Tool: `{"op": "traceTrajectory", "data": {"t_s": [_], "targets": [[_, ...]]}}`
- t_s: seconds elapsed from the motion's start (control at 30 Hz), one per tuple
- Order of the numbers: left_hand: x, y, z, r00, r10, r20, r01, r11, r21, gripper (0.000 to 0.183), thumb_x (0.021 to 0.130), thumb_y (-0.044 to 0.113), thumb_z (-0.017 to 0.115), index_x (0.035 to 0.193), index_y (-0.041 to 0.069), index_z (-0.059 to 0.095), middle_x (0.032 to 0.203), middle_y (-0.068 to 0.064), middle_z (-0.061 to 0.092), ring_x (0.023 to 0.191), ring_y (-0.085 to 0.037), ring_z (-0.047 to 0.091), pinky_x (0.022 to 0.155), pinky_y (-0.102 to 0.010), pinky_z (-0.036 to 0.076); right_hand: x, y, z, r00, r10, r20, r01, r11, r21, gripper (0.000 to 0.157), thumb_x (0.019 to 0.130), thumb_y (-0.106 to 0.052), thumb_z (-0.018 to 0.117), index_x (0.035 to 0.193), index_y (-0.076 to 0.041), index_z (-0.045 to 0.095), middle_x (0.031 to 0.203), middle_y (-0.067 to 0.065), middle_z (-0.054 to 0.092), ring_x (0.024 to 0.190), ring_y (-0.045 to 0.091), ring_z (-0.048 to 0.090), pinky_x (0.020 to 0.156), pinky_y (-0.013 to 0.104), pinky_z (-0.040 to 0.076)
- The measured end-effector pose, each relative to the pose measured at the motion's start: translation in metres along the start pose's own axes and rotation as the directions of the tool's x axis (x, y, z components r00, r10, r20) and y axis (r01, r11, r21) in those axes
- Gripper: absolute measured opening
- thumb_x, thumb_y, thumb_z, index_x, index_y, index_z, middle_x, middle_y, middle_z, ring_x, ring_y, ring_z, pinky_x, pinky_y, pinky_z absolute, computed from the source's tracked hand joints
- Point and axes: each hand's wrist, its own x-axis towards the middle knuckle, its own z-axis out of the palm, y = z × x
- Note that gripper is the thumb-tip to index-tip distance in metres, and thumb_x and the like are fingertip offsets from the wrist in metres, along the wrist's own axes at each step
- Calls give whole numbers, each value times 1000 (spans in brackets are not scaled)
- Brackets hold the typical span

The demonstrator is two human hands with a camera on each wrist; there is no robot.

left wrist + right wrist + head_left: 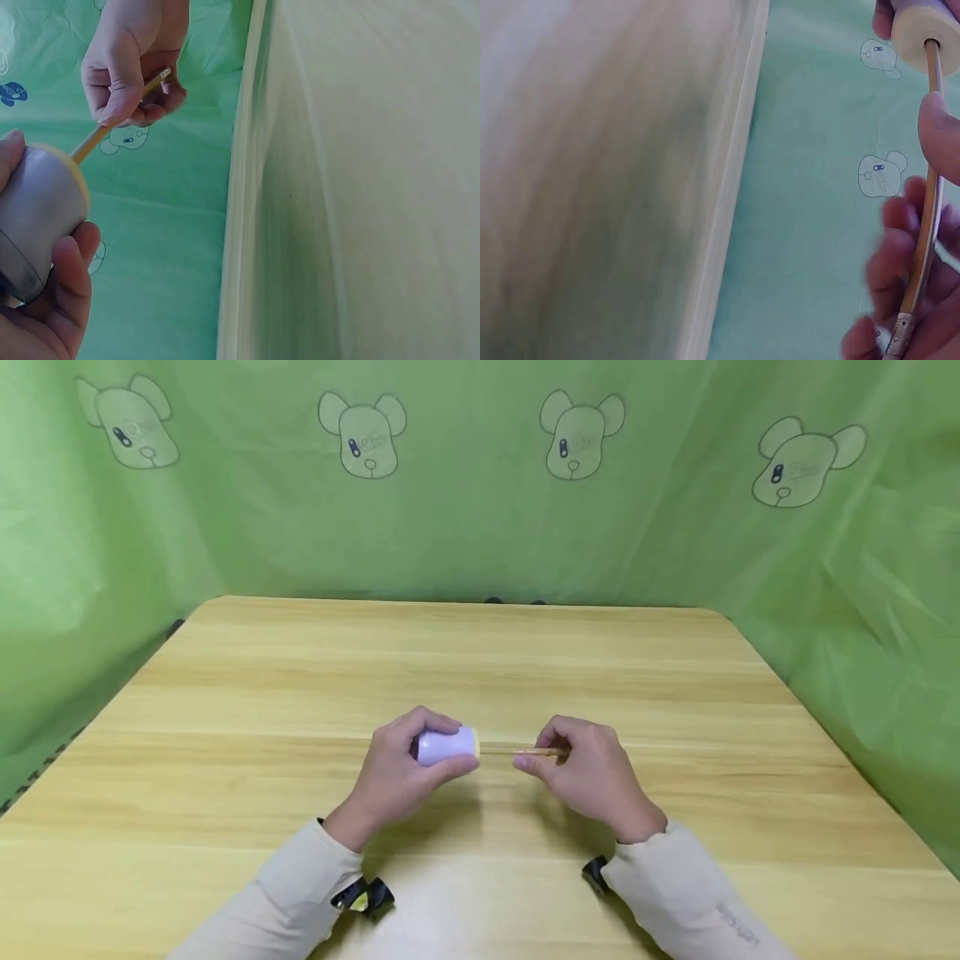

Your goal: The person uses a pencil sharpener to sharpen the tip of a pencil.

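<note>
My left hand [393, 772] grips a lavender cylindrical pencil sharpener [444, 747], thumb on the near side and fingers over the far side. The sharpener lies sideways above the table, its cream-coloured end facing right. A wooden pencil [506, 751] runs into the round hole in that end, which shows in the right wrist view as a cream face [909, 49]. With thumb and fingers, my right hand [592, 768] pinches the pencil along its shaft. The pencil's metal ferrule [901, 330] is at the end away from the sharpener; its point is hidden inside.
A wood-grain table [480, 668] with rounded far corners spreads under both hands. Green sheeting [465, 535] printed with bear heads hangs behind it and along both sides. Black straps [366, 897] show at the cuffs of the light sleeves.
</note>
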Motion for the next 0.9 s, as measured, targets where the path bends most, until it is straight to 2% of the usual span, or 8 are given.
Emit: {"op": "traceTrajectory", "data": {"t_s": [0.13,0.3,0.37,0.5,0.63,0.73,0.8,0.9], "targets": [[0,0,-3,997,-81,-20,80,996,-40,31,77,11,83,100,4,63,100,-14,66,77,-24,61,59,-32,54,0,1,3,988,-124,-88,125,992,3,24,72,-12,87,78,-12,63,75,-5,60,61,14,48,54,25,43],[2,1,-7,991,-131,-31,128,989,-79,30,78,11,82,100,4,63,99,-16,65,77,-25,60,59,-33,54,0,3,6,929,-297,-221,304,953,-1,27,66,1,88,75,-8,64,73,-5,61,62,10,53,55,21,47],[2,1,-7,989,-147,-31,144,986,-86,29,78,11,81,100,4,63,98,-16,66,76,-24,61,58,-32,54,0,3,6,908,-337,-249,346,938,-8,28,64,3,88,73,-8,64,71,-5,60,60,8,51,54,19,45],[2,1,-7,983,-179,-30,176,979,-100,28,78,11,81,99,5,63,96,-15,66,73,-24,60,55,-32,54,-1,3,7,889,-381,-255,385,922,-34,31,63,1,89,71,-10,61,69,-6,58,57,7,48,52,16,41],[1,1,-6,978,-209,-17,206,974,-98,28,79,12,81,98,5,62,95,-15,66,72,-24,59,54,-32,53,-2,4,7,890,-394,-231,398,917,-32,34,63,1,88,68,-12,58,68,-8,56,57,4,47,51,15,41],[0,1,-5,977,-213,-12,211,974,-88,28,79,12,81,98,5,62,95,-15,66,71,-23,59,54,-32,54,-2,5,6,900,-386,-202,394,919,-4,36,63,3,88,65,-13,55,67,-8,55,56,3,46,49,15,40],[1,1,-5,979,-206,-12,204,975,-82,28,78,12,81,98,5,62,95,-15,66,73,-24,60,55,-33,54,-2,4,6,912,-369,-177,380,924,32,38,64,5,87,63,-14,54,66,-8,54,55,3,46,47,16,40],[1,1,-6,981,-192,3,192,978,-81,31,77,12,82,98,5,62,96,-15,65,75,-25,60,56,-34,54,-2,3,3,945,-310,-107,323,937,134,37,68,8,83,61,-13,54,65,-6,55,53,4,46,44,19,40]]}}
